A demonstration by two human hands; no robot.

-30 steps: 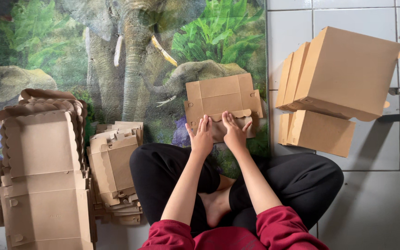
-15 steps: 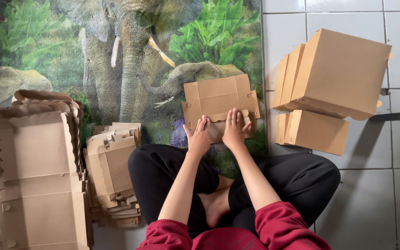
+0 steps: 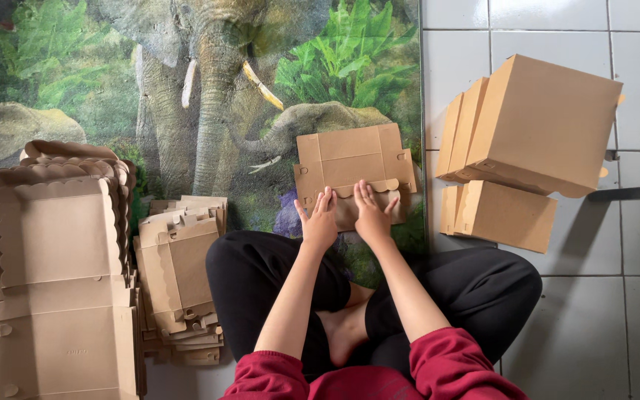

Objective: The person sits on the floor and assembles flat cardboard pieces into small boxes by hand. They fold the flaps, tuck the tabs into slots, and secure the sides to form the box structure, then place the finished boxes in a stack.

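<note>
- Sitting cross-legged on the floor in red sleeves and black trousers, a person works with both hands stretched forward over the lap.
- Left hand (image 3: pixel 318 222) lies flat, fingers spread, pressing the near edge of a flat cardboard box blank (image 3: pixel 353 174); it grips nothing.
- Right hand (image 3: pixel 370 215), just beside it, also lies open and palm-down on the same scalloped near flap, fingers unclenched.
- The blank rests on the elephant-print mat (image 3: pixel 187 96), near the mat's right edge, directly ahead of the knees.
- At the person's left, a short stack of small unfolded blanks (image 3: pixel 183 274) sits on the mat beside the thigh; further left, a tall stack of large blanks (image 3: pixel 57 274) reaches the mat's near left corner.
- At the right, on the tiled floor (image 3: pixel 601 311), folded boxes (image 3: pixel 535 126) lean together in a pile, well apart from the hands.
- Risk, as judged: with pressure only on the near flap, the blank could slide away across the smooth mat, or the crease could run crooked and tear a locking tab.
- Compared with half a second ago, both hands have flattened and shifted slightly toward the blank's near edge; the blank, the stacks and the boxes lie unchanged.
</note>
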